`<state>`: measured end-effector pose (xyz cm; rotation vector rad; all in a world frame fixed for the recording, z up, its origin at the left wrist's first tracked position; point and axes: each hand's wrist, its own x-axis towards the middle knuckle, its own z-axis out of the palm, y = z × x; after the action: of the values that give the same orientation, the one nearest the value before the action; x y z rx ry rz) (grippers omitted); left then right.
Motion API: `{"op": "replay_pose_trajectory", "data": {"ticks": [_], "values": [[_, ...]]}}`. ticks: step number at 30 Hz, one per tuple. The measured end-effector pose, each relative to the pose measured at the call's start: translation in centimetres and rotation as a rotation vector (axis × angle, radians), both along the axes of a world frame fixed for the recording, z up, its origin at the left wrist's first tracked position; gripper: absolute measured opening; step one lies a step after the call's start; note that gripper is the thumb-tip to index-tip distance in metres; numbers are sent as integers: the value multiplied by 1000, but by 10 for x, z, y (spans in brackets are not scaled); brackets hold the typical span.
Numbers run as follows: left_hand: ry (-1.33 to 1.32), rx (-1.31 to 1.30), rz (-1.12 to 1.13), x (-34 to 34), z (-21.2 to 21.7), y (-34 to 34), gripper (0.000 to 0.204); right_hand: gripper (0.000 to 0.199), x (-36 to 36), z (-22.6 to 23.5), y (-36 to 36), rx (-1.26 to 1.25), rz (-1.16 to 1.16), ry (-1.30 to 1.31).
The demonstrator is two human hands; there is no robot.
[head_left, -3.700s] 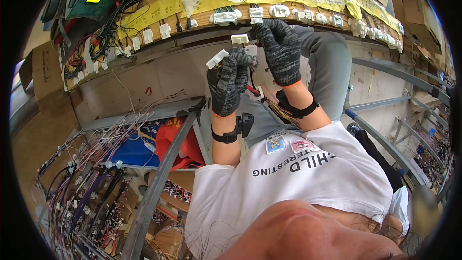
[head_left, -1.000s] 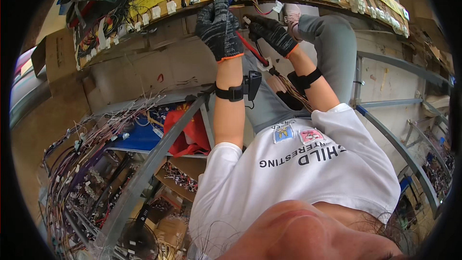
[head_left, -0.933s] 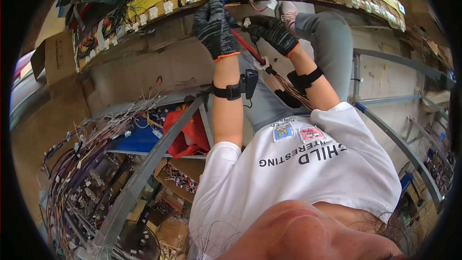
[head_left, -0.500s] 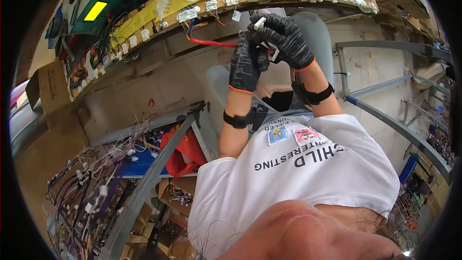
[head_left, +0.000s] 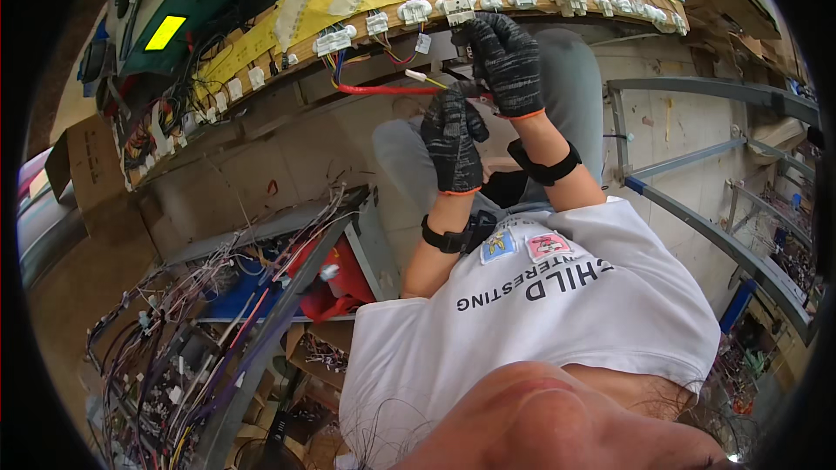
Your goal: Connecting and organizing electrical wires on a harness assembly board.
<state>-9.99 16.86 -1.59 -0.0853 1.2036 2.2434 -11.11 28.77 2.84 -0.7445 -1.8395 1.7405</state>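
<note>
My left hand (head_left: pixel 452 141), in a dark grey knit glove with an orange cuff, is closed around a wire harness in front of the board. A red-sleeved cable (head_left: pixel 383 90) runs into that grip from the board's edge. A yellow wire with a white plug (head_left: pixel 416 76) sticks out above the left fingers. At the board's front edge my right hand (head_left: pixel 507 65), gloved alike, pinches a small white connector (head_left: pixel 461 17) against a white holder (head_left: pixel 455 3). Its fingertips partly cover the connector, so how far it is seated is hidden.
The wooden board (head_left: pixel 383 35) carries yellow tape and a row of white holders. Bundles of loose wires (head_left: pixel 174 357) hang over a metal frame at lower left. Another grey metal frame (head_left: pixel 714 222) stands at right. Cardboard boxes (head_left: pixel 91 152) are at left.
My right hand has moved up and away from the left, bringing the white connector to the board's edge. My left hand has dropped slightly; the white plug on the yellow wire now shows.
</note>
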Motion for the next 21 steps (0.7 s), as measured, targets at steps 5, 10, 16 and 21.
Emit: {"op": "replay_pose_trajectory", "data": {"ticks": [5,10,16,21], "values": [[245,-146,-9,-1,8,0,27,20,-2,-8,-3,-29,-65,-3],[384,-199,-28,-7,3,0,26,19,-6,-9,-8,-87,-128,31],[654,-350,24,-20,10,8,10,17,-9,-16,-4,-83,-226,57],[890,-636,5,-29,16,18,8,13,20,-2,-2,479,-82,69]]}}
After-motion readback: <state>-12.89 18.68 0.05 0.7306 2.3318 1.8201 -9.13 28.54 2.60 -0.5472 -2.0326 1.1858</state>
